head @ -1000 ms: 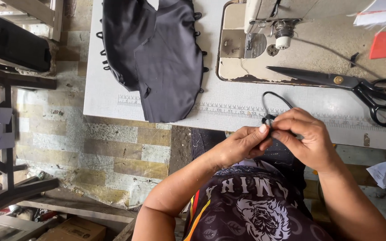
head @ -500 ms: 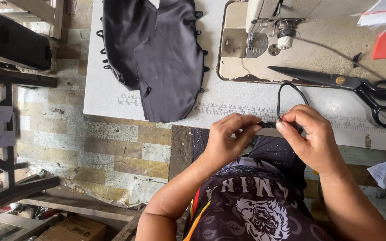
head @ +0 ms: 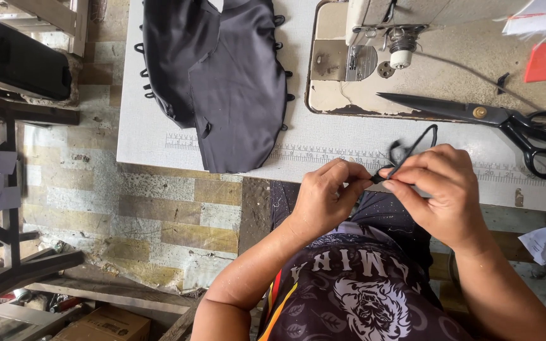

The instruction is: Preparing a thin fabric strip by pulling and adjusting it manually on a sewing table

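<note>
My left hand [head: 327, 199] and my right hand [head: 438, 189] meet at the front edge of the white table [head: 153, 136]. Between their fingertips they pinch a thin black cord [head: 415, 144] that loops up above my right thumb. Both hands hold the same cord, close together. A dark grey fabric piece [head: 222, 76] with small black loops along its edges lies on the table to the left of my hands, apart from them.
A sewing machine [head: 412, 57] stands on the table behind my hands. Large black scissors [head: 507, 120] lie to the right, near a red chalk piece [head: 541, 63] and papers. A printed ruler runs along the table edge. Wooden frames and a cardboard box are at left.
The hands have shifted slightly right and the cord loop has become narrower and more tilted; my left fingers have closed in against my right hand.
</note>
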